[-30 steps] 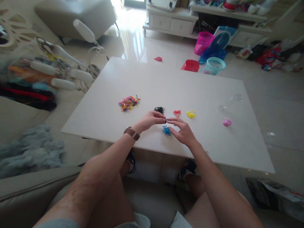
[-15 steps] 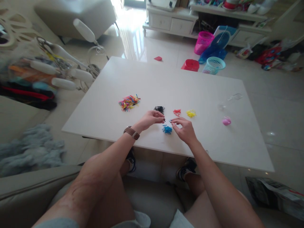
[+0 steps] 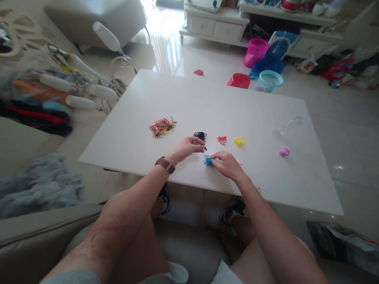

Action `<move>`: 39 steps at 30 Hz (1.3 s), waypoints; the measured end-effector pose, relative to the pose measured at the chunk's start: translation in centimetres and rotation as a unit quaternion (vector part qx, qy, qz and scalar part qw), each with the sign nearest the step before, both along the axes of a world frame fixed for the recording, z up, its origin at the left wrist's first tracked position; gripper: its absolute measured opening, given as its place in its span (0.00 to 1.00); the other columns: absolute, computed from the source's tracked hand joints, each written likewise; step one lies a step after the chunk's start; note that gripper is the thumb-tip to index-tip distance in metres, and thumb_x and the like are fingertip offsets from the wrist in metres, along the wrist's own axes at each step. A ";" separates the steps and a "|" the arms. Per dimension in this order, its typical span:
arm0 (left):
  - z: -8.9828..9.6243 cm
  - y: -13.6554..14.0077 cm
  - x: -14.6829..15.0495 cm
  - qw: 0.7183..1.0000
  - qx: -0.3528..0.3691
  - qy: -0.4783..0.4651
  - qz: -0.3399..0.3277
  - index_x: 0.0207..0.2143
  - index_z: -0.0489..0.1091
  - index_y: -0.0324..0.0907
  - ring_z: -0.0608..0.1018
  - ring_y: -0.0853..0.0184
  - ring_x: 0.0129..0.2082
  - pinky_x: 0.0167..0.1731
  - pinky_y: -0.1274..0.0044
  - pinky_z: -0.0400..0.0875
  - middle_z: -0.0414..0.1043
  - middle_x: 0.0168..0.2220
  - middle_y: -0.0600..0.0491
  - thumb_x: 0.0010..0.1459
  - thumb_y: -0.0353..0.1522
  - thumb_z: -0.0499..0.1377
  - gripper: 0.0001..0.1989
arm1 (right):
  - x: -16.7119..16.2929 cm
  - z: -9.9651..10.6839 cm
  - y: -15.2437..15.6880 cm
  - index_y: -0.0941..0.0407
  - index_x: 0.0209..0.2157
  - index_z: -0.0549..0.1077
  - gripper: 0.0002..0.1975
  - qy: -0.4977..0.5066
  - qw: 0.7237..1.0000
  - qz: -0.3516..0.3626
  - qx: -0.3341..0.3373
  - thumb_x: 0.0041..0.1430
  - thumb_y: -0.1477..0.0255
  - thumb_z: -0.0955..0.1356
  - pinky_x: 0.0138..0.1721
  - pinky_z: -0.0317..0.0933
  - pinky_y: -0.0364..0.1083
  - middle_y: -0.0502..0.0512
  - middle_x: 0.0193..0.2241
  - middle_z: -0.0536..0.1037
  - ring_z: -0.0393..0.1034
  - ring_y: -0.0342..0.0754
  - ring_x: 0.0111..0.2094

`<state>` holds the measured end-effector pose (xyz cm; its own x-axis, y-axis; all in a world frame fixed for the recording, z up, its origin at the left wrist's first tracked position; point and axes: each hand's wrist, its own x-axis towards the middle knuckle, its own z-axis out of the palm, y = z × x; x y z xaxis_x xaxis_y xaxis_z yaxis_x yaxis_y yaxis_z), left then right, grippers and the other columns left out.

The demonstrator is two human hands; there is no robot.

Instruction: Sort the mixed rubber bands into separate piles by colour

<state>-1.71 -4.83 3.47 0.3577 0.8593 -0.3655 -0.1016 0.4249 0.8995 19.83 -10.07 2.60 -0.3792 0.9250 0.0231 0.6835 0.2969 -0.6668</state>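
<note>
My left hand (image 3: 193,146) pinches a small black rubber band (image 3: 205,148) between thumb and fingertips, just in front of the black pile (image 3: 200,136). My right hand (image 3: 227,163) has come down on the pile of blue rubber bands (image 3: 208,161), thumb and forefinger closed together at its right side on what looks like a blue band. Behind the hands lie a red pile (image 3: 222,140) and a yellow pile (image 3: 239,141). A few pink bands (image 3: 240,163) show partly behind my right hand. To the left is a larger mixed-colour heap (image 3: 162,127).
Everything lies on a white table (image 3: 189,102). On its right side are a pink lump (image 3: 284,151) and a clear plastic piece (image 3: 293,123). Beyond the far edge stand a red stool (image 3: 240,81) and a light-blue basket (image 3: 269,81). A white lamp (image 3: 103,92) stands at the left.
My right hand has moved down and slightly left, from above the blue pile to touching it. My left hand keeps its pinch in nearly the same place.
</note>
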 end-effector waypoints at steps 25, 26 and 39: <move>-0.2 -0.1 0.1 1.000 0.024 0.014 -0.014 0.33 0.75 0.36 0.81 0.66 0.30 0.40 0.71 0.75 0.79 0.28 0.48 0.45 0.31 0.73 0.13 | -0.8 1.5 -0.5 0.48 0.50 0.77 0.15 0.085 0.994 0.043 0.054 0.63 0.72 0.68 0.54 0.66 0.55 0.55 0.48 0.80 0.73 0.53 0.50; -0.3 -0.1 0.1 1.000 0.024 0.012 -0.014 0.33 0.75 0.36 0.81 0.66 0.30 0.40 0.71 0.75 0.79 0.28 0.48 0.45 0.31 0.73 0.14 | -0.8 1.5 -0.5 0.49 0.49 0.78 0.14 0.084 0.994 0.039 0.057 0.63 0.72 0.68 0.55 0.66 0.55 0.55 0.48 0.80 0.73 0.53 0.50; -0.4 0.0 0.1 0.997 0.042 0.045 -0.045 0.38 0.78 0.35 0.79 0.70 0.29 0.38 0.75 0.74 0.79 0.28 0.48 0.50 0.29 0.70 0.11 | -0.6 1.1 -0.4 0.52 0.47 0.77 0.13 0.090 0.993 -0.003 0.079 0.61 0.75 0.68 0.47 0.69 0.52 0.56 0.45 0.80 0.74 0.52 0.47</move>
<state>-1.61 -4.87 3.07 0.4045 0.8536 -0.3282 0.0161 0.3522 0.9358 19.25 -10.47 3.71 -0.3508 0.9065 0.2349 0.5590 0.4039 -0.7242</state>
